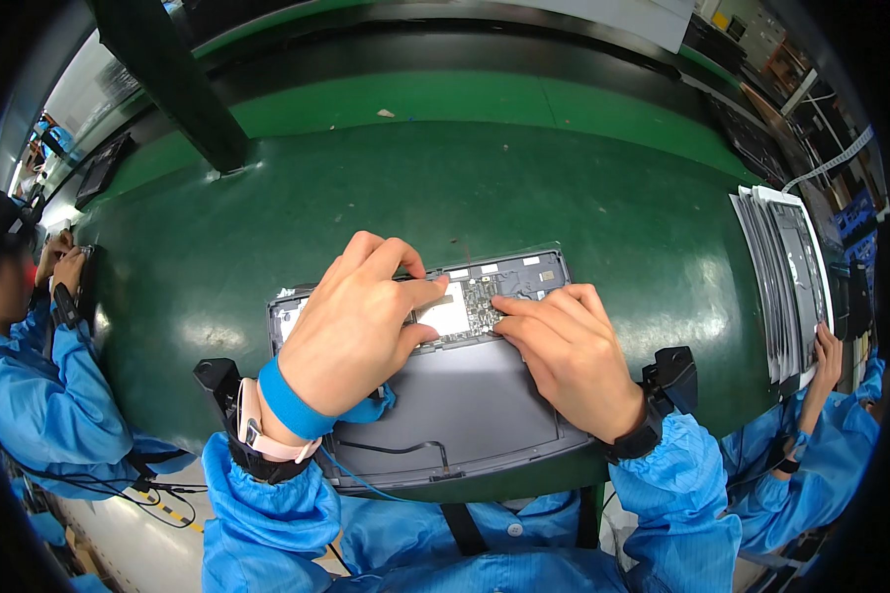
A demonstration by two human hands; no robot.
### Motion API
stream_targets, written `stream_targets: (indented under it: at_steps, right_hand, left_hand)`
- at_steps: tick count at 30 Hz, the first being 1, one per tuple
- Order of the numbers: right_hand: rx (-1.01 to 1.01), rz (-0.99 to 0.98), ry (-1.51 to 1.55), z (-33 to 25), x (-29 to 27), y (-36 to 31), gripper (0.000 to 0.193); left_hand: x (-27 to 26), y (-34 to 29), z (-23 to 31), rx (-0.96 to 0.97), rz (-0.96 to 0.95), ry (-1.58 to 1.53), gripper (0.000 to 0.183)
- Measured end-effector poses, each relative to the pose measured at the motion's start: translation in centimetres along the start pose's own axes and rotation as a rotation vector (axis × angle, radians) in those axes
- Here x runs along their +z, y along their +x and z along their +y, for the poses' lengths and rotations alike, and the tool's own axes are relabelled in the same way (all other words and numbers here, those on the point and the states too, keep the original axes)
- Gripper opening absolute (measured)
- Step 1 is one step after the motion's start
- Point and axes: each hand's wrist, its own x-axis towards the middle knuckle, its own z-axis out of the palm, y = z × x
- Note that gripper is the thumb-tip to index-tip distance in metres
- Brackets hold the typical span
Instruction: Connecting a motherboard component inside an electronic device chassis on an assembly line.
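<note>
A grey, flat device housing [455, 395], like a laptop's or tablet's shell, lies in front of me with its inner side up. Along its far strip sits a circuit board [481, 304] with a bright silver plate [449, 312] on its left part. My left hand [351, 311] spans the silver plate, thumb at its near edge and index finger at its far edge, gripping the board. My right hand [578, 356] has its fingertips pressed together on the board's right end. Whether the board is seated flat is hard to tell. A blue strap [297, 400] circles my left wrist.
A green bench top [405, 188] carries the housing. At the right stands a stack of flat panels [771, 287], with a co-worker's hand [827, 354] on it. Another person in blue [49, 385] works at the left. A dark post [178, 89] rises at the far left.
</note>
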Motion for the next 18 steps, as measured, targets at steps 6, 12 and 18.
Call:
stream_targets:
  at_steps: [6, 12, 18]
  right_hand:
    - [-0.006, 0.009, -0.017, -0.1, 0.0, 0.1, 0.021]
    - [0.003, 0.028, -0.003, -0.4, 0.0, 0.1, 0.016]
    - [0.024, 0.016, -0.006, -0.9, -0.4, 0.1, 0.015]
  left_hand:
    - [-0.2, 0.0, -0.6, -0.017, 0.01, -0.079, 0.047]
    - [-4.2, -1.0, -3.6, -0.199, 0.018, -0.394, 0.043]
    - [-3.7, -3.1, -5.0, -0.194, 0.0, -0.224, 0.041]
